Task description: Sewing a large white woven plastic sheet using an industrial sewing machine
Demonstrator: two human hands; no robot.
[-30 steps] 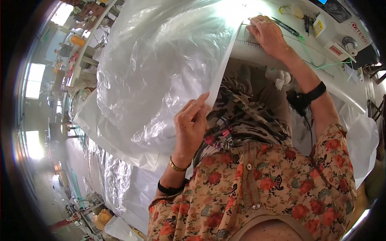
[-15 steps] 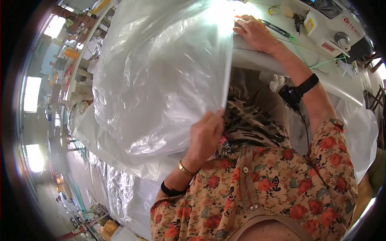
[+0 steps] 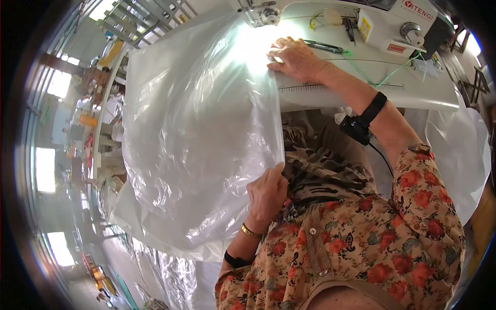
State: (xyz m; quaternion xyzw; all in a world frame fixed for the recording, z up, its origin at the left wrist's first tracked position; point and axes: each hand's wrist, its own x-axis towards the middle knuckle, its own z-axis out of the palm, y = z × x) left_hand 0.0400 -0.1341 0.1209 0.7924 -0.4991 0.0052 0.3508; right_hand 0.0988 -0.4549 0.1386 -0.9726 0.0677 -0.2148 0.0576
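A large sheet of clear plastic film (image 3: pixel 191 139) hangs over the machine table and down in front of me, its right edge running straight and folded. My left hand (image 3: pixel 267 192) is closed on the lower part of that edge, just by my lap. At the upper end, beside the bright lamp glow, my right hand (image 3: pixel 295 59) rests on the table against the film, its thumb apart from the bent fingers. The needle area of the sewing machine (image 3: pixel 266 16) lies just beyond the film's upper corner. Glare hides detail there.
To the right of my right hand lie a dark slim tool (image 3: pixel 324 47), a small black tool (image 3: pixel 350 30) and green thread (image 3: pixel 382 80). A ruler scale (image 3: pixel 305 88) marks the table's front. The machine's handwheel (image 3: pixel 412 33) stands at the upper right. More plastic (image 3: pixel 454 150) hangs right.
The view has shifted, bringing the needle area into sight. The film lies flatter, with its edge still held in my left hand. My right hand stays by the film's upper edge.
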